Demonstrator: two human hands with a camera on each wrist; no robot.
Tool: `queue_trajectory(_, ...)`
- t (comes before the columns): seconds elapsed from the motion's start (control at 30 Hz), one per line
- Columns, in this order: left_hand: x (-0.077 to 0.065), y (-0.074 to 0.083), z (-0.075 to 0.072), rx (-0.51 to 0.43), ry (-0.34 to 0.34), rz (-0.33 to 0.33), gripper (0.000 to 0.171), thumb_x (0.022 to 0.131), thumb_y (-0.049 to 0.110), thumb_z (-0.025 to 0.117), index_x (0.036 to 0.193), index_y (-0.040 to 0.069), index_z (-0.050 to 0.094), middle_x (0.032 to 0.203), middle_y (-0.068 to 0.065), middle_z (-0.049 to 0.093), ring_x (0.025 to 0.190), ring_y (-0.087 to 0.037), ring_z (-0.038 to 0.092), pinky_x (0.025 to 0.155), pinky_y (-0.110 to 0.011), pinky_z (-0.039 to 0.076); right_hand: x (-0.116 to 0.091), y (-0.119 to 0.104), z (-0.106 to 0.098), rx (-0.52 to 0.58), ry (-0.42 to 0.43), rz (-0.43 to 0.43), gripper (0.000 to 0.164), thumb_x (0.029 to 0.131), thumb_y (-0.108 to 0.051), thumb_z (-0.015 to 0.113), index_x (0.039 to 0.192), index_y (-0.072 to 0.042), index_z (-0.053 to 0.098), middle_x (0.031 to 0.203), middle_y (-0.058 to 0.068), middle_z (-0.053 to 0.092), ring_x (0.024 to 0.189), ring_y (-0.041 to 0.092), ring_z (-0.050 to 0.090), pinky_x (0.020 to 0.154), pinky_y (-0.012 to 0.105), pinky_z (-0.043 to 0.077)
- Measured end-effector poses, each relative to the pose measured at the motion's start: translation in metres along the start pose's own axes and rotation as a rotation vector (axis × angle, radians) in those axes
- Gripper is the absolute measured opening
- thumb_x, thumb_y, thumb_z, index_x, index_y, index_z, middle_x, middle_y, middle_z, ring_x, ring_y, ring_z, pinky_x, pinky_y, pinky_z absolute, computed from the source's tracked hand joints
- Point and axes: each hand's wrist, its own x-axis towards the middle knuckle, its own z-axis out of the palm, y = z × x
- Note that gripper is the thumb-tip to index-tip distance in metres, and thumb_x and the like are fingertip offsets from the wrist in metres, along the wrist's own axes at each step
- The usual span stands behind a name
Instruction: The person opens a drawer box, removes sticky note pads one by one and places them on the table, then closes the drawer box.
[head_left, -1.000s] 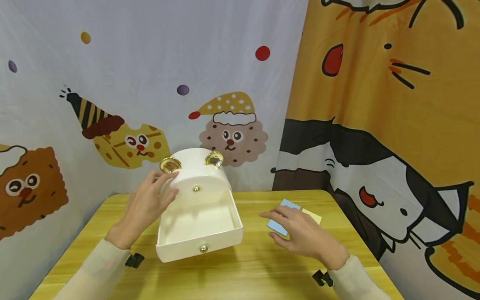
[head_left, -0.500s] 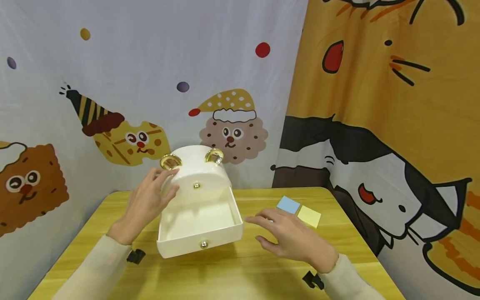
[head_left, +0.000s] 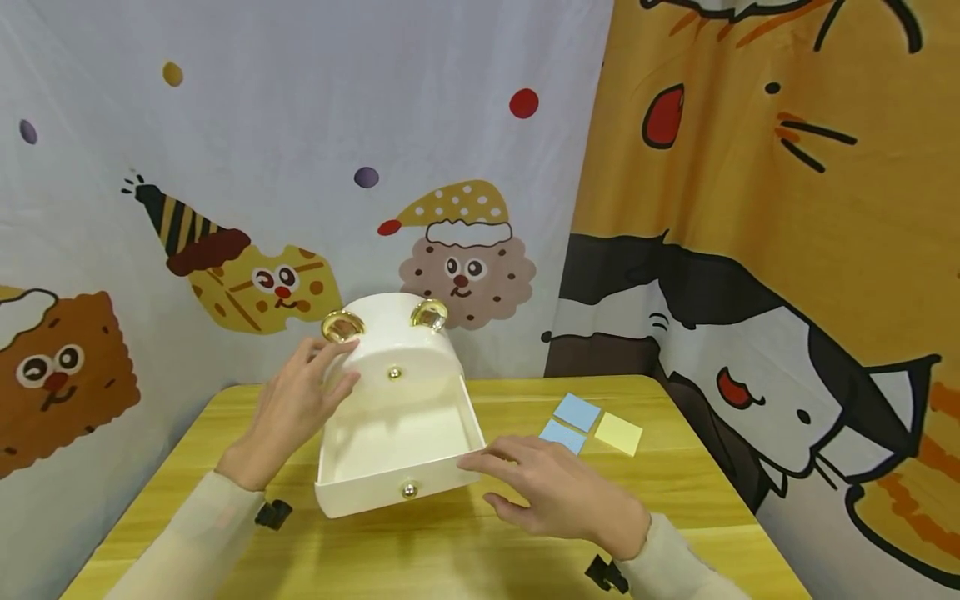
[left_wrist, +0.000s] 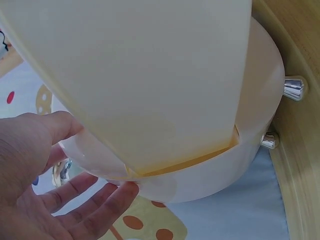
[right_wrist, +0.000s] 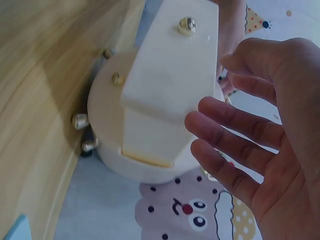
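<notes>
A white rounded drawer box (head_left: pixel 390 333) with two gold ear-shaped pieces stands towards the back of the table. Its lower drawer (head_left: pixel 401 433) is pulled out, bare inside, with a gold knob on its front. My left hand (head_left: pixel 288 408) rests against the box's left side, fingers relaxed; in the left wrist view, fingertips (left_wrist: pixel 131 189) touch the rounded shell. At the drawer's front right corner is my right hand (head_left: pixel 551 492), fingers extended and loosely spread. The right wrist view shows its palm beside the drawer front (right_wrist: pixel 170 65), holding nothing; whether the fingertips touch is unclear.
Two blue sticky notes (head_left: pixel 577 412) and a yellow sticky note (head_left: pixel 618 433) lie on the wooden table (head_left: pixel 525 575), right of the box. A printed cloth with cartoon figures (head_left: pixel 465 83) hangs behind the table.
My right hand has moved left and nearer from over the sticky notes to the drawer's front corner, uncovering the notes. The left hand stays at the box.
</notes>
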Motion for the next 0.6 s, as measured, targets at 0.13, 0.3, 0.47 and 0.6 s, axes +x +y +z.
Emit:
queue_trajectory(0.13, 0.000, -0.001, 0.000, 0.006, 0.000, 0.008, 0.049, 0.106, 0.021, 0.090, 0.152, 0.018, 0.076, 0.125, -0.016, 0.068, 0.072, -0.016, 0.053, 0.053, -0.026, 0.039, 0.007, -0.007, 0.008, 0.001, -0.001, -0.037, 0.059, 0.102, -0.028, 0.092, 0.156, -0.026, 0.071, 0.135, -0.010, 0.080, 0.102, 0.007, 0.075, 0.086, 0.025, 0.064)
queue_trajectory(0.3, 0.000, -0.002, 0.000, 0.010, -0.003, -0.005, 0.048, 0.105, 0.022, 0.090, 0.151, 0.018, 0.077, 0.123, -0.016, 0.068, 0.072, -0.017, 0.054, 0.054, -0.027, 0.040, 0.017, -0.014, 0.020, -0.016, -0.013, -0.075, 0.059, 0.102, -0.028, 0.091, 0.157, -0.025, 0.070, 0.141, -0.008, 0.079, 0.107, 0.006, 0.076, 0.092, 0.025, 0.065)
queue_trajectory(0.47, -0.001, -0.002, 0.001, 0.014, -0.002, 0.006, 0.048, 0.105, 0.022, 0.090, 0.151, 0.018, 0.077, 0.121, -0.015, 0.067, 0.071, -0.016, 0.053, 0.054, -0.027, 0.039, 0.025, -0.020, 0.033, -0.016, -0.022, -0.095, 0.059, 0.103, -0.029, 0.090, 0.158, -0.025, 0.069, 0.142, -0.008, 0.079, 0.116, 0.007, 0.079, 0.100, 0.025, 0.066)
queue_trajectory(0.6, -0.001, -0.002, 0.001, 0.011, 0.010, 0.021, 0.047, 0.105, 0.021, 0.091, 0.150, 0.017, 0.077, 0.120, -0.015, 0.067, 0.072, -0.015, 0.052, 0.055, -0.027, 0.039, 0.032, -0.025, 0.039, 0.005, -0.031, -0.091, 0.058, 0.104, -0.027, 0.089, 0.158, -0.026, 0.069, 0.141, -0.009, 0.080, 0.116, 0.007, 0.079, 0.097, 0.025, 0.066)
